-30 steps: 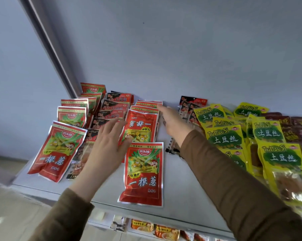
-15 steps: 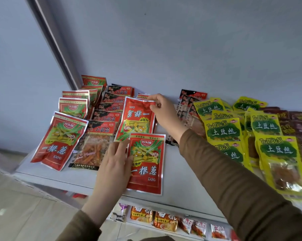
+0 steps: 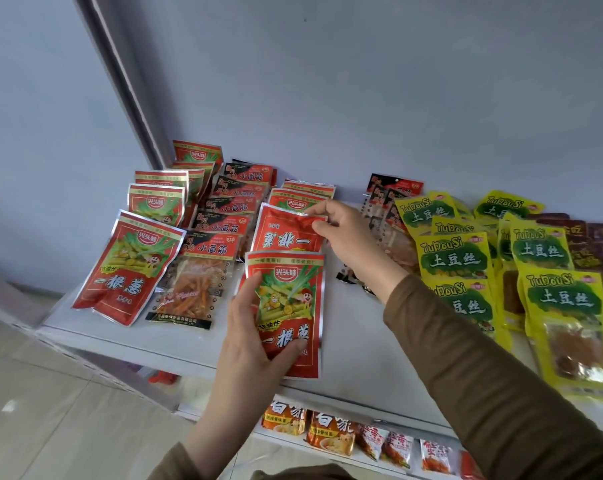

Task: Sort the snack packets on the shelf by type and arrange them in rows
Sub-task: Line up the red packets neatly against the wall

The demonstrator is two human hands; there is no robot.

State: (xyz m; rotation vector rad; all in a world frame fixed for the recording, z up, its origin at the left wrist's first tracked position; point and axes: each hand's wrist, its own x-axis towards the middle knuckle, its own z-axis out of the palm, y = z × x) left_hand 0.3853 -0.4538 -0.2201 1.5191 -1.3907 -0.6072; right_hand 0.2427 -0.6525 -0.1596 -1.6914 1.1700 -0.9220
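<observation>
On the white shelf [image 3: 355, 344] lie snack packets in rows. My left hand [image 3: 255, 327] grips a red packet [image 3: 289, 306] near the front edge, thumb across its lower face. Just behind it, my right hand [image 3: 341, 233] pinches the far end of an upside-down red packet [image 3: 286, 233]. More red packets of this kind [image 3: 296, 199] lie behind. A further row of red packets [image 3: 127, 265] runs along the left side. Black-and-red packets [image 3: 220, 244] fill the row between them.
Yellow packets [image 3: 549, 296] cover the right part of the shelf, with dark brown packets [image 3: 601, 244] behind them and black packets [image 3: 386, 199] by the back wall. A lower shelf [image 3: 362, 441] holds orange and red packets. A grey post [image 3: 120, 74] rises at the back left.
My left hand has slid right and taken hold of the front red packet, shifting it up the shelf. My right hand has drawn back and lifted the end of the upside-down packet.
</observation>
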